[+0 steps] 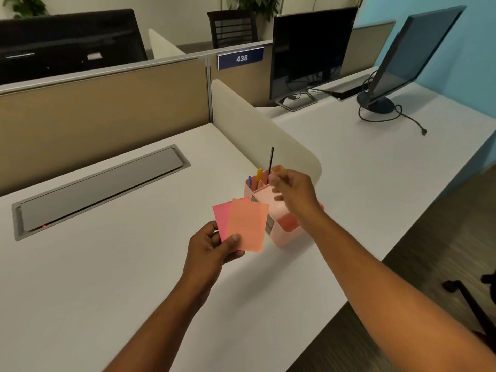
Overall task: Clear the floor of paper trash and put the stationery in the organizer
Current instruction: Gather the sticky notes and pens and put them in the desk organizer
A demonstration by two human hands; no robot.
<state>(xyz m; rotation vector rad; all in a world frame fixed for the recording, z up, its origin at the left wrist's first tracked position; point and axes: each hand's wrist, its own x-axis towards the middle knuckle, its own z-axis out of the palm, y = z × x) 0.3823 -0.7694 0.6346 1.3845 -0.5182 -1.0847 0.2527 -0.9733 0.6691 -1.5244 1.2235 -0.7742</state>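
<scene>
A pink desk organizer (284, 238) stands on the white desk (107, 277) near its right edge. A blue pen (250, 180), a yellow pen (259, 174) and a tall black pen (271, 161) stand upright in its back compartments. My left hand (212, 251) holds two sticky-note pads fanned out, an orange pad (248, 224) over a pink pad (222, 217), just left of the organizer. Over the organizer hovers my right hand (294, 190), fingers pinched on a thin green-tipped pen (283, 169) that is mostly hidden by the hand.
A rounded white divider (263, 130) rises just behind the organizer. A grey cable-tray lid (102, 189) is set into the desk at left. Two monitors (311, 49) and a loose cable (402, 118) sit on the neighbouring desk. A chair base (467, 296) stands on the carpet at right.
</scene>
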